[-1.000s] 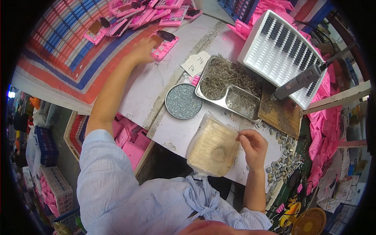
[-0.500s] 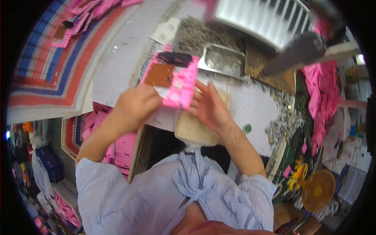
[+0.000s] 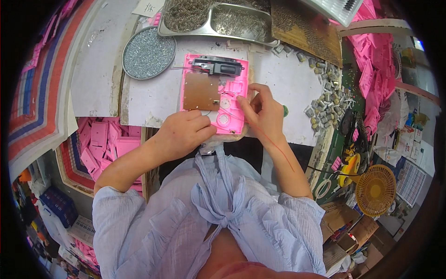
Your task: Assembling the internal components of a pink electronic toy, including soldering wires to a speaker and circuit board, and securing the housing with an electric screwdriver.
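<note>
Resting on a pale plastic-wrapped block (image 3: 232, 138) at the near edge of the worktop (image 3: 153, 100), the pink casing (image 3: 238, 124) lies open side up in the head view, between the two hands. Across its far end sits a black elongated part (image 3: 218, 66); a brown board (image 3: 200, 90) covers much of its left half, with thin wires and a round white piece (image 3: 223, 120) beside it. The left hand (image 3: 183, 130) has its fingers curled together at the casing's near left corner, by the board's lower edge; whether they pinch anything cannot be told. The right hand (image 3: 265, 111) is half closed at the right edge, thumb tip against the casing and forefinger bent just beyond it; whether it grips cannot be told either. Just beside that hand is a small green object (image 3: 285, 111). Beyond the casing, to the left, stands a round dish (image 3: 144, 78) of small silvery pieces (image 3: 149, 52), near a metal tray (image 3: 211, 32) heaped with wiry bits (image 3: 183, 16). Small metal cylinders (image 3: 320, 93) lie scattered to the right.
</note>
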{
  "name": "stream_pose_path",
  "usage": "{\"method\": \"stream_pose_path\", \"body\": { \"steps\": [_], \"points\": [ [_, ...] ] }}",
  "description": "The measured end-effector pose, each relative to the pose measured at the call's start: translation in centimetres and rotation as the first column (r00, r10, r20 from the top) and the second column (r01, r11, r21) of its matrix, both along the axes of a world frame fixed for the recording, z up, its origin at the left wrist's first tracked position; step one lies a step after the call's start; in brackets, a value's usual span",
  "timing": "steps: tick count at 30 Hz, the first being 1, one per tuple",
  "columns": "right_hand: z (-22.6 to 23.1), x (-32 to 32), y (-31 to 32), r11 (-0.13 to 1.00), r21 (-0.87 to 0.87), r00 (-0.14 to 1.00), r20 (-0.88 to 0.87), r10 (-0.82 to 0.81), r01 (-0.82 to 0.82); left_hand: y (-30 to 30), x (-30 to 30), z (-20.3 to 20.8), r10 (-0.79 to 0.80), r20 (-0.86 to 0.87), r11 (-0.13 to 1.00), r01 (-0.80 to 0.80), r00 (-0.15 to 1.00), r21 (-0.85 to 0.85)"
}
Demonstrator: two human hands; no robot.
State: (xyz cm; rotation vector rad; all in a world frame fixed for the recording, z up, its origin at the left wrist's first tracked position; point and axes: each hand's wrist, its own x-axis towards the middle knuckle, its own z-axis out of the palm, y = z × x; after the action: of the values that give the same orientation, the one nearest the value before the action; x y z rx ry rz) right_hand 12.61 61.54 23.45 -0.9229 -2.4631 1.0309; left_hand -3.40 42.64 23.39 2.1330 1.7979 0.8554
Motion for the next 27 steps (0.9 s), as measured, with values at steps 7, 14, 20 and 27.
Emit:
{"method": "stream_pose_path", "body": {
  "steps": [7, 14, 20, 27],
  "points": [
    [0.3, 1.2, 1.1, 0.993, -0.1, 0.996, 0.061, 0.068, -0.062, 1.3, -0.4, 0.5, -0.019, 0.047, 0.998, 0.022, 0.999, -0.067],
    [1.1, 1.3, 1.2, 0.988, -0.14, 0.987, 0.144, 0.078, -0.058, 4.5, -2.1, 1.2, 0.2, -0.129, 0.98, -0.197, 0.971, 0.034],
    [2.3, 2.3, 1.0, 0.978, -0.184, 0.982, 0.143, 0.126, -0.098, 4.7, -1.4, 1.0, 0.169, -0.284, 0.981, -0.19, 0.944, -0.048],
    [4.7, 3.7, 0.3, 0.902, -0.149, 0.864, 0.26, 0.431, -0.405, 4.4, -1.5, 0.9, 0.194, -0.26, 0.977, -0.211, 0.946, -0.04]
  ]
}}
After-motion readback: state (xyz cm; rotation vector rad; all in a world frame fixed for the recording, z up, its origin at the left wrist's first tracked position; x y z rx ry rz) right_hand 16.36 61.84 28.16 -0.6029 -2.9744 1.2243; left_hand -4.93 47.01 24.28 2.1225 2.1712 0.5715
